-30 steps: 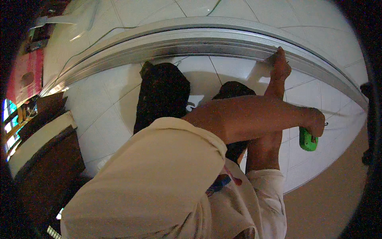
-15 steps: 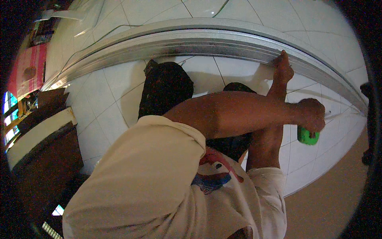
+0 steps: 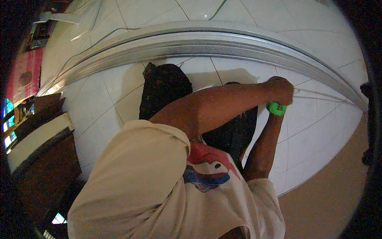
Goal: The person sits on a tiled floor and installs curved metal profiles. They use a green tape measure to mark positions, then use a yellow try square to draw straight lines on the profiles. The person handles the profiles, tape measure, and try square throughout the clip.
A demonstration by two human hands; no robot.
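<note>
My left hand (image 3: 281,90) is closed in a fist around a small green object (image 3: 277,109); its exact kind does not show. The left forearm reaches across my body to the right. My right forearm (image 3: 264,149) rises from the lower right and meets the underside of the left fist and the green object. The fingers of my right hand are hidden there. From the left fist, two thin pale strands (image 3: 318,94) stretch right, toward the end of the metal track.
A ridged silver metal track (image 3: 191,48) curves across white floor tiles (image 3: 107,97) ahead of my dark-clothed knees (image 3: 164,89). Dark brown furniture (image 3: 47,171) stands at left, a pink cloth (image 3: 24,75) beyond it. A thin cable (image 3: 101,44) lies past the track.
My left hand has moved left and up with the green object. My right hand has drawn back from the metal track to the left fist. The pale strands now show more clearly.
</note>
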